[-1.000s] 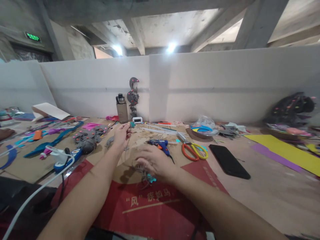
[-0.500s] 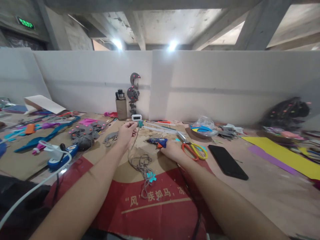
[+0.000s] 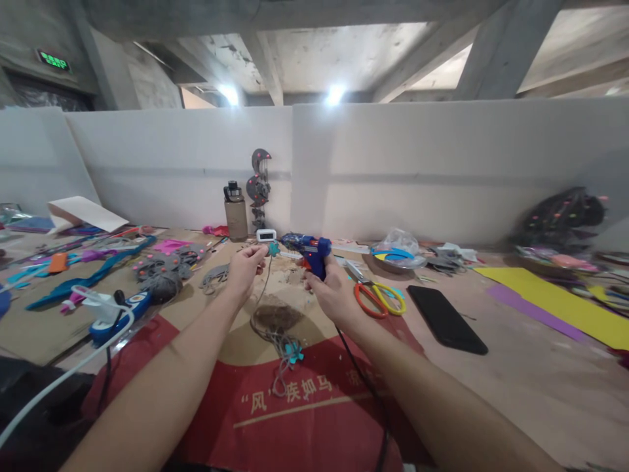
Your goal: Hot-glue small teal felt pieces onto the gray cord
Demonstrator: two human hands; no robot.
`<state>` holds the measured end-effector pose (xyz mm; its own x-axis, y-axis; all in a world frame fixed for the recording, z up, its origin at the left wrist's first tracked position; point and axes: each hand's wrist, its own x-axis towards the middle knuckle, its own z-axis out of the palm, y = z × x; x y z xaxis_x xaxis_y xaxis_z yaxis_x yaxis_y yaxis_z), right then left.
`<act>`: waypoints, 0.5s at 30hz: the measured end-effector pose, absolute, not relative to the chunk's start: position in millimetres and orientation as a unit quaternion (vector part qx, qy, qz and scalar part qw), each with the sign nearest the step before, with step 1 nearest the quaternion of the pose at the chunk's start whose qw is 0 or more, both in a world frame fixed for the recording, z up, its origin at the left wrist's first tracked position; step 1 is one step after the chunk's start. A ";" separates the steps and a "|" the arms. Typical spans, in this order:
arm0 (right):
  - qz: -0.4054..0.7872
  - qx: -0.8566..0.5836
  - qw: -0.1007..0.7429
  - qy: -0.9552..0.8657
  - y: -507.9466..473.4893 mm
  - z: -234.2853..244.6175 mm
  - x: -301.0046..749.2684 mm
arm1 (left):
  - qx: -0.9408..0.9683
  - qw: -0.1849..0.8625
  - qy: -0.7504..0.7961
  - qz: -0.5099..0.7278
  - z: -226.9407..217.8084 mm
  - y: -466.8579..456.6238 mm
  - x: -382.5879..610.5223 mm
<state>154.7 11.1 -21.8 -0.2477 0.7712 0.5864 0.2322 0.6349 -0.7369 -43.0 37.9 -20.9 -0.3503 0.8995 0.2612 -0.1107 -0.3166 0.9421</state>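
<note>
My left hand (image 3: 247,269) pinches a small teal cut-out piece (image 3: 274,248), with a grey cord (image 3: 263,292) hanging from it. That cord runs down to a loose tangle on the cardboard, where a bright cyan cut-out (image 3: 293,353) lies. In my right hand (image 3: 334,288) is a blue hot glue gun (image 3: 314,252), gripped by its handle. Its nozzle points left toward the teal piece, with a small gap between them. The glue gun's black cable trails down below my right wrist.
Right of my hand lie scissors (image 3: 378,298) with orange and yellow handles and a black phone (image 3: 447,319). A bottle (image 3: 236,213) stands at the back by a white digital display (image 3: 266,235). On the left sits a blue power strip (image 3: 120,318). Red-and-brown cardboard (image 3: 304,432) lies in front.
My right hand has lifted the glue gun off the cardboard and turned its nozzle toward the teal piece. My left hand stays nearly in place, still pinching that piece.
</note>
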 end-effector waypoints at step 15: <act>0.259 -0.362 0.492 -0.749 6.7 -20.2 152.5 | 0.456 0.375 0.418 0.690 -12.7 31.8 -33.1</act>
<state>152.5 6.7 -20.2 -0.2547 0.7963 0.5486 0.2875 0.6040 -0.7433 -33.1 31.8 -12.7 -0.3028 0.8988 0.3170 -0.1361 -0.3700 0.9190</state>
